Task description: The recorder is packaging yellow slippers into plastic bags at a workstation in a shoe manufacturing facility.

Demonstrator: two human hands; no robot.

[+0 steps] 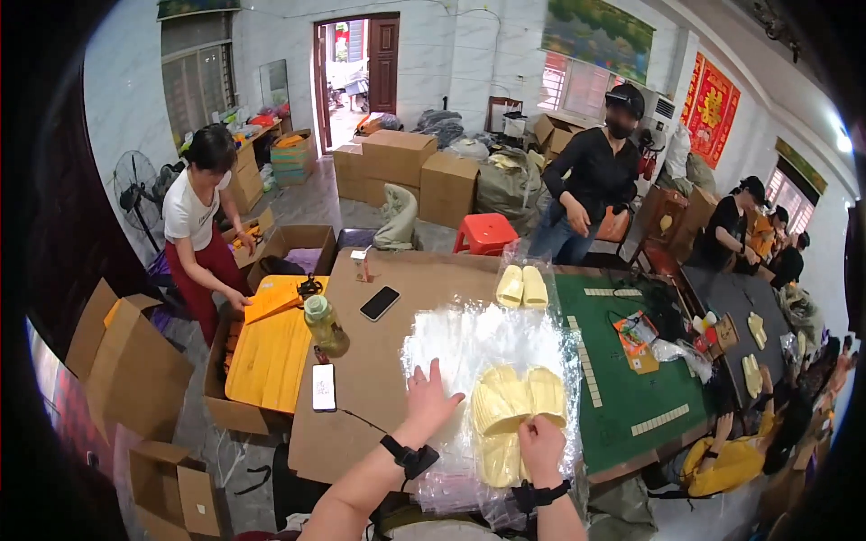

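My left hand is open, fingers spread, over a layer of clear plastic bags on the brown table. My right hand is closed at the lower edge of a pale yellow slipper, pinching it; its fingertips are partly hidden. Beside that slipper lies a ribbed yellow slipper. More yellow slippers lie just below, partly covered by my right hand. Farther off, a bagged pair of yellow slippers rests at the table's far edge. Both wrists wear black straps.
Left on the brown table are a green-lidded bottle, a black phone, a white-screened phone with a cable, and a drink carton. A green mat table adjoins at right. Co-workers stand left and beyond.
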